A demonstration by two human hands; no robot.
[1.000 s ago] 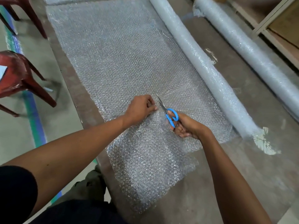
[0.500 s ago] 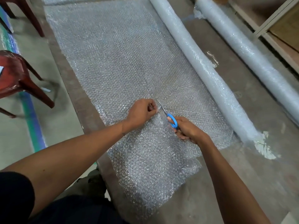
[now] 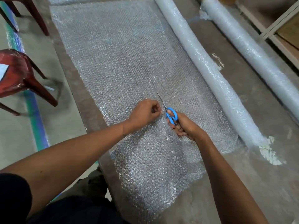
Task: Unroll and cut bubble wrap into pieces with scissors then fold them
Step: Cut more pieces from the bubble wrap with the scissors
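Observation:
A long sheet of bubble wrap (image 3: 123, 59) lies unrolled along the brown table, still joined to its roll (image 3: 208, 73) on the right. My right hand (image 3: 186, 126) grips the blue-handled scissors (image 3: 170, 114), whose blades point away from me into the sheet. Just left of the blades, my left hand (image 3: 144, 113) pinches the cut edge of the wrap. A cut runs from the near edge of the sheet up to the scissors.
A second bubble wrap roll (image 3: 252, 50) lies further right on the table (image 3: 242, 175). Red plastic chairs (image 3: 17, 75) stand on the floor to the left. Wooden shelving (image 3: 284, 28) fills the top right corner.
Both hands and the scissors have moved a little further along the sheet, away from me; the cut has lengthened.

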